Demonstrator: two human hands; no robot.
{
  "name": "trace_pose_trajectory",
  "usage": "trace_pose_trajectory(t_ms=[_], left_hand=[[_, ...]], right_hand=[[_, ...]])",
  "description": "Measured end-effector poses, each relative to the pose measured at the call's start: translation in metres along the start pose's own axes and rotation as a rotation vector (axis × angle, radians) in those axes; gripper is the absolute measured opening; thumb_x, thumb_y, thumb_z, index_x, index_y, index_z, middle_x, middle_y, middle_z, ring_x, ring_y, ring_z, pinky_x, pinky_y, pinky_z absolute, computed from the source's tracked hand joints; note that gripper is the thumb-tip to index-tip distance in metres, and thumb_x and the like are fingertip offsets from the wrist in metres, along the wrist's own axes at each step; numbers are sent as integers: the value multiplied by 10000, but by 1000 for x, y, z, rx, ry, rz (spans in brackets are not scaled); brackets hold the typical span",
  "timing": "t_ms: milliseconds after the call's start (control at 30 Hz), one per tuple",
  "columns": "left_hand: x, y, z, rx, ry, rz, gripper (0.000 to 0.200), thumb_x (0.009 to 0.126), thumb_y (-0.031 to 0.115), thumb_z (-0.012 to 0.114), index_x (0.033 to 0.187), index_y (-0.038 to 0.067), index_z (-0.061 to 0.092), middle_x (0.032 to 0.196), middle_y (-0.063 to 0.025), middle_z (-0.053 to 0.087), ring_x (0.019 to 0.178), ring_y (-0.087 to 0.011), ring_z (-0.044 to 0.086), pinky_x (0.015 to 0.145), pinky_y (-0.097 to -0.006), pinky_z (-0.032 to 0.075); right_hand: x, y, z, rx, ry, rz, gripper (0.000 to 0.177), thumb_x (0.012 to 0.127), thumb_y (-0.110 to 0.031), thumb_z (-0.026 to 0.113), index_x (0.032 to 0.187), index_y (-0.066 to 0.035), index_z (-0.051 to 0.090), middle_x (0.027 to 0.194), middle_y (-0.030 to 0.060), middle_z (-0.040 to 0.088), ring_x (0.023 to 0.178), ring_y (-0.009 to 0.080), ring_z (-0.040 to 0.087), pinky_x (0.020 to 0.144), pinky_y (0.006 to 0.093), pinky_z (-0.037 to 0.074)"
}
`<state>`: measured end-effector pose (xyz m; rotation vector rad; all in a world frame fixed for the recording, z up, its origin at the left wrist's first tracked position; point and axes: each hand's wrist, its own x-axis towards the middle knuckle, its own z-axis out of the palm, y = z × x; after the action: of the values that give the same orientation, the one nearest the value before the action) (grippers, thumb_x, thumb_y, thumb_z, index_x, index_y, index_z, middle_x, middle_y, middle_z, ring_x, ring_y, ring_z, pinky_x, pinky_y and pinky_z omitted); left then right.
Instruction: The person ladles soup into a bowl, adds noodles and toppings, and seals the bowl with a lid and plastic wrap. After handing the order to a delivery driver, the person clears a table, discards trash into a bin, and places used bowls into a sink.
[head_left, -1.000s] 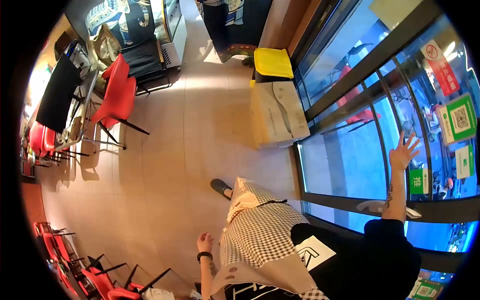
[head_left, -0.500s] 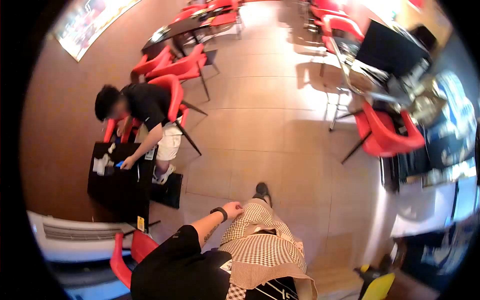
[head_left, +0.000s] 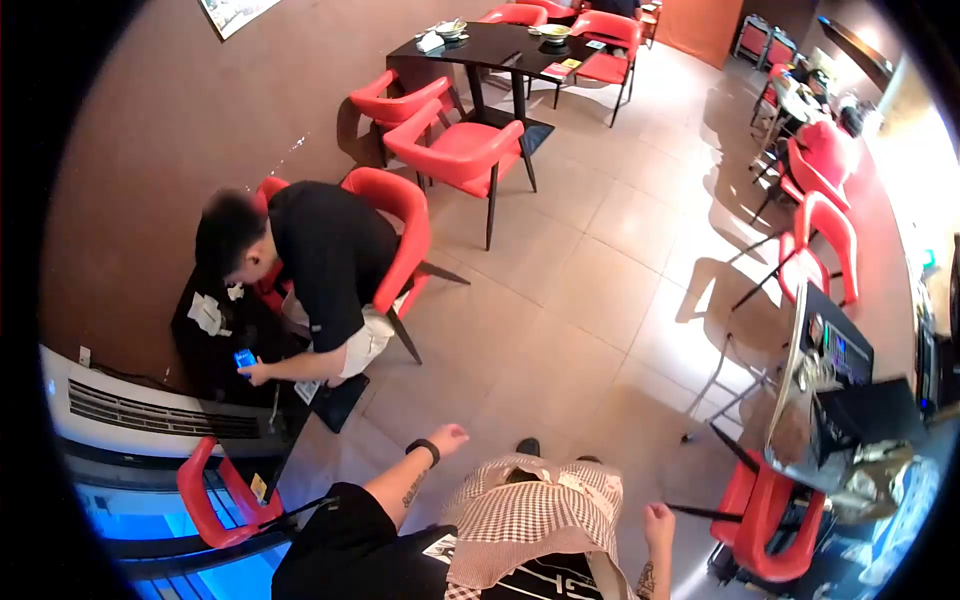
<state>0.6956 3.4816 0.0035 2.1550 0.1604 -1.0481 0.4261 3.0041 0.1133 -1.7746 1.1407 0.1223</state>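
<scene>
My left hand (head_left: 450,438) swings ahead of my body at the left, over the tiled floor, a black wristband (head_left: 422,447) round its wrist. Its fingers are loosely curled and nothing shows in them. At the right, my right hand (head_left: 658,525) hangs beside the checked apron (head_left: 530,500) with its fingers folded in, and I see no object there. Neither hand touches anything. The apron covers my front, and the tips of my shoes (head_left: 528,447) show beyond it.
On the left, a seated person (head_left: 335,250) holds a lit phone (head_left: 246,361) over a dark table (head_left: 285,440). A red chair (head_left: 230,500) stands near my left arm. Another red chair (head_left: 765,520) stands at right by a cluttered table (head_left: 790,400). Ahead is a black table with bowls (head_left: 490,45).
My view has turned and moved forward, bringing the seated person and dark table closer. My left hand has come away from the apron. My right hand has come into view.
</scene>
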Motion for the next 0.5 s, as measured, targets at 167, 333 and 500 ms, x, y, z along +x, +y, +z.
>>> trace_pose_trajectory(t_ms=[167,333,500], left_hand=[[97,161,-60,-215,89,16,357,850,306,659,1082,36,644,1008,-113,695,909,-218,663,798,-343,519],[228,224,-70,-213,198,-159,347,844,308,654,1064,40,655,970,-108,701,874,-194,669,784,-330,519],[295,356,-102,-215,96,-256,344,883,272,624,1109,14,618,974,-105,681,798,-177,653,717,-321,516]], right_hand=[[129,-26,5,-344,-231,153,254,810,-171,656,954,35,686,795,119,694,699,159,640,655,306,513],[322,-133,-7,-440,-368,129,262,786,-200,655,911,22,715,745,136,691,663,189,659,616,331,513],[537,-324,-26,-401,-306,123,228,819,-210,640,888,-3,703,667,80,661,620,134,614,561,279,471]])
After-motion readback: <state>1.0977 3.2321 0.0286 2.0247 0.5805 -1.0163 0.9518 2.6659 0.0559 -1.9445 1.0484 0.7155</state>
